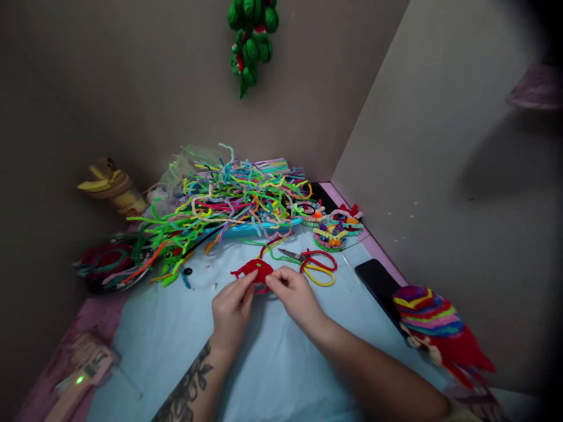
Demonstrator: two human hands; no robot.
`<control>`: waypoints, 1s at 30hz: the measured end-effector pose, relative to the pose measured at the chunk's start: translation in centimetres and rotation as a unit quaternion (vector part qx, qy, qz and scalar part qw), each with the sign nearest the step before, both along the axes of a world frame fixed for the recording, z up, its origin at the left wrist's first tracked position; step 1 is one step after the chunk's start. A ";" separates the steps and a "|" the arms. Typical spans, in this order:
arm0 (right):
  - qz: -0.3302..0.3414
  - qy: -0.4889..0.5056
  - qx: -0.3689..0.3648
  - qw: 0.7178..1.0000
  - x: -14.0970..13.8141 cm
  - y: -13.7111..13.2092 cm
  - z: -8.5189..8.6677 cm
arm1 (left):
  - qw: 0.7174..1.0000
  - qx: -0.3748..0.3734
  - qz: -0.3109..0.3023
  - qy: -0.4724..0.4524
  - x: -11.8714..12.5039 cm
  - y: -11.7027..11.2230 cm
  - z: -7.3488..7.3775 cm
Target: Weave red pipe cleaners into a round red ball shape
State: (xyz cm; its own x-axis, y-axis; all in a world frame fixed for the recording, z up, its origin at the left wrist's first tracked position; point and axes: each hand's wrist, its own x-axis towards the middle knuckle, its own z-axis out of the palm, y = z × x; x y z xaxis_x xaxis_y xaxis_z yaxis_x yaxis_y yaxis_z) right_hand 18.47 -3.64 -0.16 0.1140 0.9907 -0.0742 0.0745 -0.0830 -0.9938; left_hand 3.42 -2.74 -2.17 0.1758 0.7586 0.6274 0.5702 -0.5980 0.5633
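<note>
A red fuzzy pipe-cleaner piece (pixel 260 266) with a small green spot is held just above the middle of the table. My left hand (pixel 233 310) grips its near left side between thumb and fingers. At its right edge, my right hand (pixel 294 294) is closed in a pinch; the fingertips partly cover the piece. Scissors (pixel 310 259) with red and yellow wrapped handles lie behind and to the right of my right hand. Loose green and red pipe cleaners (pixel 275 253) stretch across the cloth behind the piece.
A blue tray (pixel 264 229) heaped with colourful pipe cleaners (pixel 237 193) stands at the back. To the right lie fuzzy ornaments (pixel 329 237), a black phone (pixel 379 287) and a striped fuzzy figure (pixel 440 322). A glue gun (pixel 83 372) and a dark dish (pixel 114 266) are left.
</note>
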 end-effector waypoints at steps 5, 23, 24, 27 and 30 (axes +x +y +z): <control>-0.004 -0.031 0.018 0.999 -0.1 -0.1 0.0 | 1.000 -0.006 0.000 -0.012 0.0 0.0 -0.2; 0.018 -0.103 0.079 0.991 0.9 0.3 0.5 | 0.895 -0.352 0.002 -0.273 0.3 0.1 1.4; 0.027 -0.111 0.083 0.990 0.9 0.2 0.7 | 0.885 -0.366 -0.010 -0.289 0.4 0.1 1.5; 0.058 -0.124 0.097 0.986 1.2 0.2 0.9 | 0.850 -0.403 -0.020 -0.339 0.5 0.2 1.5; 0.100 -0.138 0.129 0.977 1.9 0.4 0.9 | 0.819 -0.428 -0.018 -0.381 0.3 0.4 1.4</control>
State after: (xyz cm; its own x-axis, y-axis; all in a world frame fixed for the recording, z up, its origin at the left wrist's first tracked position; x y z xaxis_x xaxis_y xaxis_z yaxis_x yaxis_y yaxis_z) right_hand 20.36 -3.20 0.76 -0.1032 0.9768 0.1876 0.3321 0.2117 -0.9192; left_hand 3.68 -2.39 -0.81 0.0118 0.9808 -0.1947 -0.1510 0.1942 0.9693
